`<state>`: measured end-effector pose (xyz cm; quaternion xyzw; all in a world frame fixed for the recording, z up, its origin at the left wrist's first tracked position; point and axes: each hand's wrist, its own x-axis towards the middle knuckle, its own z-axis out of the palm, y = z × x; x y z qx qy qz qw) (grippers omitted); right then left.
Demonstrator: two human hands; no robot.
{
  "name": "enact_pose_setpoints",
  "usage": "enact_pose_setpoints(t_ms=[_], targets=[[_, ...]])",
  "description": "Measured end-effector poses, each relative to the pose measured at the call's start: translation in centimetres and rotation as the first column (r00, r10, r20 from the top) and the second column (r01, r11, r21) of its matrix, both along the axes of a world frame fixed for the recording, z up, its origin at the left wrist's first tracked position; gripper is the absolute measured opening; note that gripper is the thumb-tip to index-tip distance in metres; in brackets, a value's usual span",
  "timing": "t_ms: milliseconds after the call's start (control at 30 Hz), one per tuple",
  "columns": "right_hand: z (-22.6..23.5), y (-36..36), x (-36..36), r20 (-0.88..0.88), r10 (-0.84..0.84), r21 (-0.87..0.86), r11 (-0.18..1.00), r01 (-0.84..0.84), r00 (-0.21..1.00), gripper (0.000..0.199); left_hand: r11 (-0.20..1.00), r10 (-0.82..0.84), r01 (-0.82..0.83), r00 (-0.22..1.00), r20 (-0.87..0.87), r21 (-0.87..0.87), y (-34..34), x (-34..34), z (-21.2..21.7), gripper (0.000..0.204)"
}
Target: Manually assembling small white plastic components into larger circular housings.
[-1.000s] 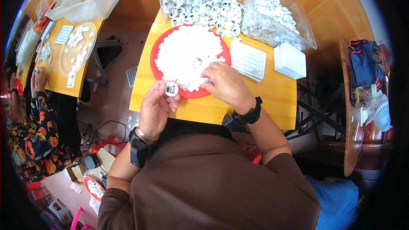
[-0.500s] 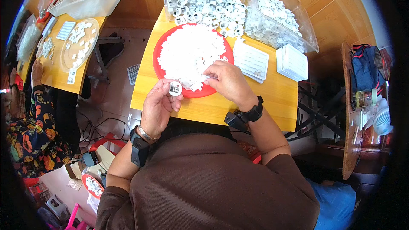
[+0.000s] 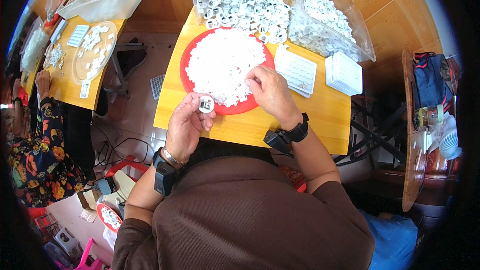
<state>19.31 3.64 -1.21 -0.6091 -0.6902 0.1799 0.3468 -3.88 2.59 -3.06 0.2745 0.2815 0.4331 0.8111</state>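
Between the thumb and fingers of my left hand [image 3: 186, 124] is a round white plastic part [image 3: 206, 104] with dark rectangular openings in its face. This hand is just off the near left rim of a round red tray [image 3: 186, 59]. A heap of small white plastic pieces [image 3: 225, 62] covers most of the tray. Over the tray's right side, my right hand [image 3: 270, 92] has its thumb and forefinger pinched together at the edge of the heap. Whatever lies between those fingertips is too small to make out.
Behind the tray, a clear bin [image 3: 240, 0] overflows with round white parts. Another clear bin [image 3: 330, 25] stands right of it. White trays [image 3: 296, 72] and a stack of white trays [image 3: 344, 74] lie at the right. At the left table [image 3: 107, 77], a co-worker's hand [image 3: 43, 81] rests.
My right hand has shifted slightly right and up along the heap, its fingertips drawing closer together. The left hand holds the round part almost still.
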Motion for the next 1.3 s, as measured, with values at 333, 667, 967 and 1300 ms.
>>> enact_pose_setpoints(t_ms=[333, 667, 967, 1300], targets=[[1.8, -0.4, -0.8, -0.001, 0.376, -0.047, 0.926, -0.375, 0.927, 0.013, 1.0, 0.002, -0.001, 1.0, -0.029, 0.01, 0.1, 0.1, 0.1, 0.026], [0.7, -0.2, -1.9, 0.323, 0.374, -0.106, 0.927, -0.359, 0.869, 0.007, 1.0, 0.014, -0.014, 1.0, -0.022, -0.02, 0.1, -0.3, 0.1, 0.023], [-0.2, -0.1, -2.0, 0.351, 0.305, 0.032, 0.941, -0.337, 0.886, 0.005, 1.0, -0.008, 0.008, 0.999, -0.035, -0.016, 0.3, -0.3, 0.0, 0.025], [0.9, 0.9, -3.1, 0.224, 0.33, 0.07, 0.933, -0.353, 0.917, 0.013, 1.0, 0.012, -0.013, 1.0, -0.012, -0.016, 0.4, -0.3, -0.2, 0.023]])
